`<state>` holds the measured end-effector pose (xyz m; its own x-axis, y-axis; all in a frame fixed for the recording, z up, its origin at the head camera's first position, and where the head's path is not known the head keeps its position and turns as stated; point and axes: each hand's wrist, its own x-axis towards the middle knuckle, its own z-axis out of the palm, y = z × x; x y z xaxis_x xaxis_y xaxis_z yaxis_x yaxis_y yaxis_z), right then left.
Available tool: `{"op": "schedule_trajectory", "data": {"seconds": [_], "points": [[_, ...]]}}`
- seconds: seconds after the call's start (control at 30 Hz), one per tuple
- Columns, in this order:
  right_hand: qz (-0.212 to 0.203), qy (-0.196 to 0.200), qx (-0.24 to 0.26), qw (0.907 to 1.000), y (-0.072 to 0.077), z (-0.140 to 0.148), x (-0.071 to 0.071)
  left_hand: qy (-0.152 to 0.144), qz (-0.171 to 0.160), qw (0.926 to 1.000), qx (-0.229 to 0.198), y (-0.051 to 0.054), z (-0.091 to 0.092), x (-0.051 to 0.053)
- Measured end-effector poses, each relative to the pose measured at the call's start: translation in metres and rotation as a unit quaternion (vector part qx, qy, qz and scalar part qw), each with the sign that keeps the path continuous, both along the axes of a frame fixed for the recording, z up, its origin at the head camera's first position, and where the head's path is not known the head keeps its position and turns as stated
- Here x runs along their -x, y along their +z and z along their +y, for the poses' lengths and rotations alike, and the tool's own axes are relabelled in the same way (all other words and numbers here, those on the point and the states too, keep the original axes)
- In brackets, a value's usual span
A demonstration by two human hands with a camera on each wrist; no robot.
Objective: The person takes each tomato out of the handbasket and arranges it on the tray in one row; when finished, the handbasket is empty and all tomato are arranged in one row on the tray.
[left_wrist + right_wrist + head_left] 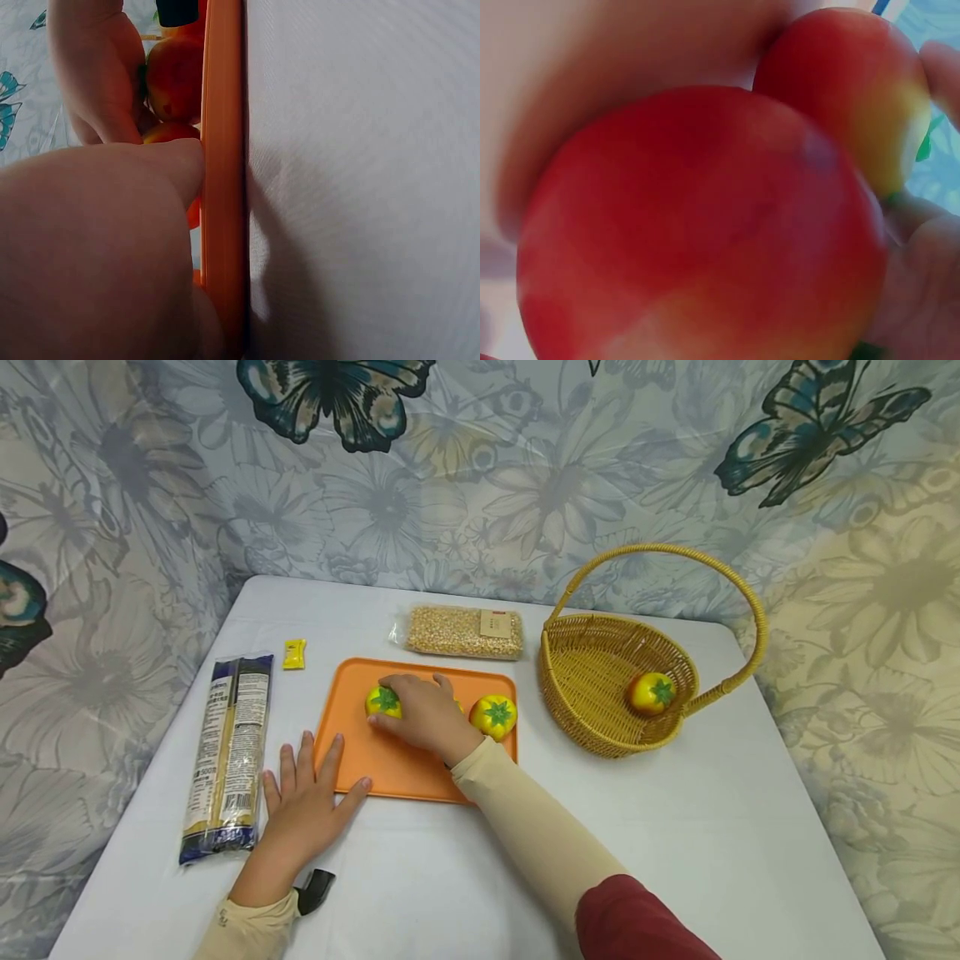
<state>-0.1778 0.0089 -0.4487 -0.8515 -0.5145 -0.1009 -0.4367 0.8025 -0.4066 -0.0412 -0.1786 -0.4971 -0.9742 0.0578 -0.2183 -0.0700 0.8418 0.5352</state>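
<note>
My right hand (429, 714) reaches over the orange tray (390, 772). Its thumb and fingers are round the leftmost red-yellow tomato (384, 700), which has a green star-shaped top. In the right wrist view, that tomato (840, 90) lies between the fingertips, and another tomato (697, 232) fills the foreground under the hand. A further tomato (493, 717) sits on the tray, right of the hand. My left hand (303, 806) lies with fingers spread at the tray's near left corner. The left wrist view shows its thumb against the tray rim (225, 150).
On the right stands a wicker basket (585, 668) with a tall handle and one tomato (651, 693) inside. A bag of grains (457, 631) lies behind the tray. Left of it are a yellow packet (294, 654) and a long pack of noodles (228, 752).
</note>
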Motion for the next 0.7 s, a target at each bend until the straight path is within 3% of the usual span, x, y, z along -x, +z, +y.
{"op": "schedule_trajectory", "data": {"seconds": [0.4,0.7], "points": [[0.011,-0.019,-0.013,0.9997,0.001,0.001,-0.003,0.003,0.010,0.9999,0.004,0.000,-0.001,0.001],[0.024,-0.038,0.000,0.9990,0.003,0.011,-0.007,-0.003,-0.003,1.0000,0.003,0.003,0.001,-0.001]]}}
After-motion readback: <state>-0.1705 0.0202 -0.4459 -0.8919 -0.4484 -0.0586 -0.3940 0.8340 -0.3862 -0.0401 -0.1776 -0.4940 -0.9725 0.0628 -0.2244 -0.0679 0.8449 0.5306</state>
